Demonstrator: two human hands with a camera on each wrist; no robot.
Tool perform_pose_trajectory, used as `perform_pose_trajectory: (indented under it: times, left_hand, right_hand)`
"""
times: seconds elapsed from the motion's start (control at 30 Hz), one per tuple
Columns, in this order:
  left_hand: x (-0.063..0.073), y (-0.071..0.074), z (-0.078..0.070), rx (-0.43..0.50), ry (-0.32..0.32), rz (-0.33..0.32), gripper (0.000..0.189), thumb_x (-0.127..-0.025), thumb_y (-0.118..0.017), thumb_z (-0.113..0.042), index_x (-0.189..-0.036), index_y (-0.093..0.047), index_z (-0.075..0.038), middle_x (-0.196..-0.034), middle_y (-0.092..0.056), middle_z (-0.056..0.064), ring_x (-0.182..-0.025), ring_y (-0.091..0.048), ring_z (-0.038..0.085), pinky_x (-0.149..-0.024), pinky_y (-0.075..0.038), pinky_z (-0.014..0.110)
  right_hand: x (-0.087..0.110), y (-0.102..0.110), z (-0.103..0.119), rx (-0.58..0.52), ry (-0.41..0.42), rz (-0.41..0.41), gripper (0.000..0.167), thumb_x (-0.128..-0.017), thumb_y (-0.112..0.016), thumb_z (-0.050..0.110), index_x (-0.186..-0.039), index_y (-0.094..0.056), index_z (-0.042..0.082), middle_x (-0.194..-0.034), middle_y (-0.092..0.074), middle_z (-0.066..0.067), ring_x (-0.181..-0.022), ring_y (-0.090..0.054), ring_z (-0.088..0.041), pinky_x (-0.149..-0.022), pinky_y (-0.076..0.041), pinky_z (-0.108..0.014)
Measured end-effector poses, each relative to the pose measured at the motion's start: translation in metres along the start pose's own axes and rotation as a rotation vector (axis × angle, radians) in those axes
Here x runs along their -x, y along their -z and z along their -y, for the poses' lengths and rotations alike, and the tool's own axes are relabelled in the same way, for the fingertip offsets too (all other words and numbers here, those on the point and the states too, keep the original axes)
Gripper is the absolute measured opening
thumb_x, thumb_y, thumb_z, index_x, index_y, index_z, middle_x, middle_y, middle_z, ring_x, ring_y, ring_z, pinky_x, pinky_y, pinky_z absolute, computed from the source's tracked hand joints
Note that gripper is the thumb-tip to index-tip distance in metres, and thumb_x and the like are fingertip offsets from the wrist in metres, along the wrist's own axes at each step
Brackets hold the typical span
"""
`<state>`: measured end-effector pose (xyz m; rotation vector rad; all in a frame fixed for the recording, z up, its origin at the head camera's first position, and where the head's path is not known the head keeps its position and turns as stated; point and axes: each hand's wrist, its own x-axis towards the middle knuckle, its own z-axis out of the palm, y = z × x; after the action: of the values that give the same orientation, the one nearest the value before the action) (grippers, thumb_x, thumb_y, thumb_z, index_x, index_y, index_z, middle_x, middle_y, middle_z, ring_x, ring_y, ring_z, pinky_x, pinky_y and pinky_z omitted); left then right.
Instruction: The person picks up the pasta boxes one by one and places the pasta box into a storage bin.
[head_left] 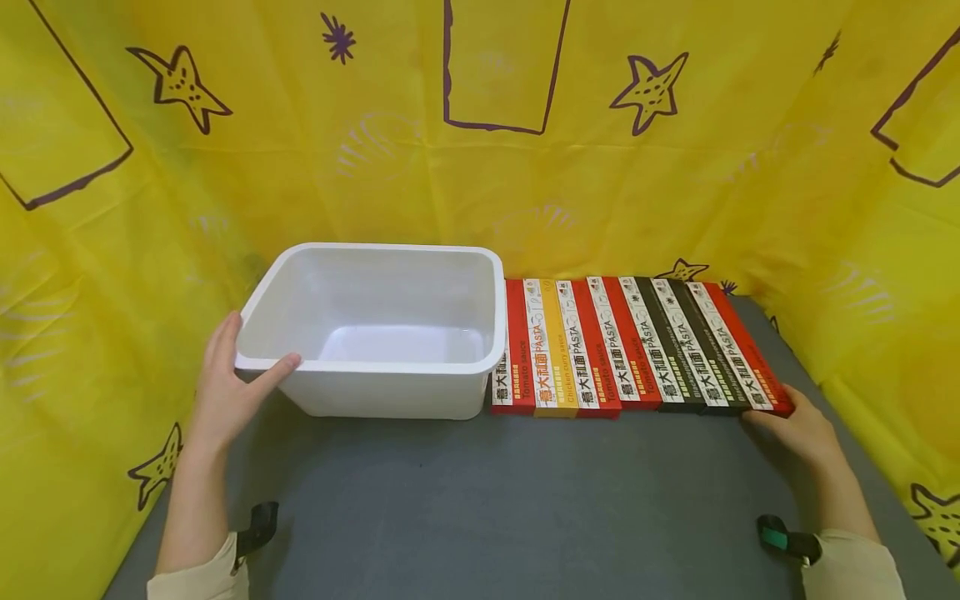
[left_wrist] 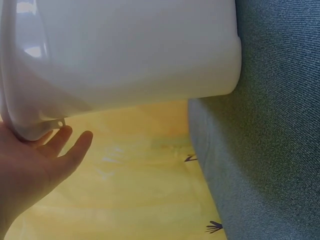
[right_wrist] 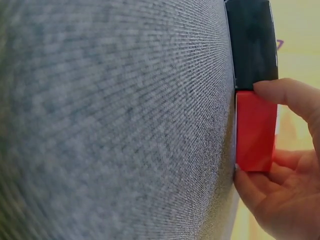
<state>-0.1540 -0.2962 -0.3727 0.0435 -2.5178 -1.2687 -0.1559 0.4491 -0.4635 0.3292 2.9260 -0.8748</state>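
Note:
A white plastic bin (head_left: 390,392) stands upright on the grey cloth-covered table, its inside bare. My left hand (head_left: 221,400) holds its front left corner, thumb on the front rim and fingers at the left rim. In the left wrist view, the fingers (left_wrist: 76,150) reach under the bin's lip. To the right of the bin, several pasta boxes lie flat side by side. My right hand (head_left: 806,429) grips the near end of the rightmost red pasta box (head_left: 742,337). The right wrist view shows the thumb by the seam with the neighbouring black box (right_wrist: 252,45).
The row also has a yellow pasta box (head_left: 567,350) near its left end. A yellow cloth (head_left: 480,183) printed with starfish hangs behind and at both sides of the table (head_left: 487,500). Black wrist mounts (head_left: 258,525) stick out at both sleeves.

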Motion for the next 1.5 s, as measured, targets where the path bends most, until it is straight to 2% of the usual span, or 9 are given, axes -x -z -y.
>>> perform_pose_trajectory:
  times: [0.23, 0.47, 0.63, 0.73, 0.93, 1.03, 1.27, 1.4, 1.5]
  left_hand:
    - [0.002, 0.0, 0.001, 0.001, 0.015, -0.005, 0.096, -0.086, -0.072, -0.032, -0.158, -0.01, -0.015, -0.162, -0.006, 0.011, -0.142, -0.013, 0.043, -0.108, -0.01, 0.071]
    - [0.002, -0.001, 0.002, 0.01, 0.019, -0.005, 0.096, -0.086, -0.072, -0.032, -0.158, -0.01, -0.016, -0.163, -0.005, 0.01, -0.142, -0.013, 0.043, -0.108, -0.01, 0.071]
    - [0.001, -0.001, 0.001, -0.001, 0.005, -0.01, 0.096, -0.086, -0.072, -0.032, -0.158, -0.011, -0.015, -0.162, -0.007, 0.011, -0.142, -0.014, 0.042, -0.108, -0.011, 0.071]
    - [0.001, -0.001, 0.0, -0.002, -0.003, -0.009, 0.096, -0.086, -0.072, -0.032, -0.158, -0.01, -0.014, -0.162, -0.008, 0.012, -0.142, -0.014, 0.042, -0.109, -0.011, 0.07]
    - [0.002, -0.001, -0.001, 0.005, 0.009, -0.01, 0.096, -0.086, -0.072, -0.032, -0.158, -0.01, -0.017, -0.162, -0.007, 0.01, -0.142, -0.014, 0.042, -0.108, -0.011, 0.071]
    - [0.003, -0.001, 0.0, 0.004, 0.012, -0.017, 0.096, -0.086, -0.072, -0.032, -0.158, -0.011, -0.018, -0.162, -0.008, 0.009, -0.142, -0.015, 0.042, -0.108, -0.011, 0.07]
    - [0.003, -0.001, -0.001, 0.013, 0.011, -0.02, 0.095, -0.086, -0.072, -0.032, -0.158, -0.011, -0.018, -0.162, -0.009, 0.009, -0.14, -0.017, 0.043, -0.108, -0.013, 0.071]
    - [0.003, -0.002, -0.001, 0.016, 0.009, -0.025, 0.095, -0.086, -0.072, -0.032, -0.158, -0.012, -0.017, -0.162, -0.009, 0.01, -0.14, -0.018, 0.043, -0.108, -0.013, 0.071]
    - [0.004, -0.002, -0.001, 0.016, 0.009, -0.029, 0.095, -0.086, -0.073, -0.032, -0.158, -0.012, -0.017, -0.162, -0.01, 0.01, -0.14, -0.019, 0.043, -0.108, -0.014, 0.071]
  right_hand:
    - [-0.001, 0.001, 0.001, -0.037, -0.034, -0.042, 0.085, -0.091, -0.06, 0.044, -0.141, -0.025, -0.015, -0.131, -0.036, -0.044, -0.111, -0.039, -0.059, -0.085, -0.035, -0.067]
    - [-0.003, 0.001, 0.001, -0.04, -0.077, -0.055, 0.088, -0.091, -0.059, 0.045, -0.142, -0.023, -0.017, -0.133, -0.034, -0.046, -0.114, -0.037, -0.06, -0.088, -0.035, -0.067]
    - [-0.002, 0.001, 0.001, -0.032, -0.083, -0.101, 0.085, -0.09, -0.062, 0.046, -0.14, -0.032, -0.016, -0.131, -0.038, -0.045, -0.111, -0.04, -0.058, -0.085, -0.037, -0.064]
    - [-0.002, 0.002, 0.003, -0.058, -0.136, -0.123, 0.088, -0.089, -0.061, 0.048, -0.141, -0.031, -0.016, -0.132, -0.037, -0.044, -0.113, -0.04, -0.057, -0.086, -0.037, -0.062]
    - [-0.003, 0.005, 0.011, -0.187, -0.244, -0.166, 0.095, -0.089, -0.06, 0.051, -0.149, -0.02, -0.012, -0.141, -0.03, -0.043, -0.123, -0.035, -0.055, -0.093, -0.035, -0.061]
    - [-0.003, 0.006, 0.017, -0.219, -0.26, -0.197, 0.094, -0.089, -0.061, 0.05, -0.149, -0.021, -0.01, -0.142, -0.031, -0.041, -0.124, -0.035, -0.053, -0.09, -0.037, -0.056]
    - [-0.004, 0.007, 0.027, -0.286, -0.308, -0.288, 0.09, -0.088, -0.063, 0.048, -0.151, -0.025, -0.004, -0.144, -0.037, -0.034, -0.12, -0.04, -0.044, -0.069, -0.034, -0.027]
    - [-0.006, 0.007, 0.032, -0.314, -0.352, -0.36, 0.087, -0.085, -0.066, 0.049, -0.15, -0.033, 0.002, -0.144, -0.042, -0.027, -0.115, -0.042, -0.039, -0.066, -0.034, -0.023]
    - [-0.007, 0.008, 0.036, -0.337, -0.384, -0.4, 0.086, -0.083, -0.067, 0.049, -0.15, -0.036, 0.006, -0.145, -0.043, -0.024, -0.118, -0.043, -0.038, -0.068, -0.035, -0.021]
